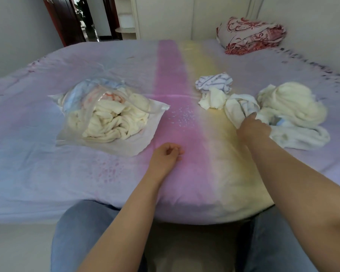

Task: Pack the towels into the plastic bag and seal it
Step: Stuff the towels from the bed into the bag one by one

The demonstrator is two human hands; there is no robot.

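Plastic bag (71,134) partly filled, unsealed; right hand (253,130) grips a white towel (238,107); left hand (166,156) loosely curled, empty; more towels beyond.

Left hand (166,156) curled, right hand (253,128) outstretched.

Part-filled plastic bag (106,112), loose towels (243,103)
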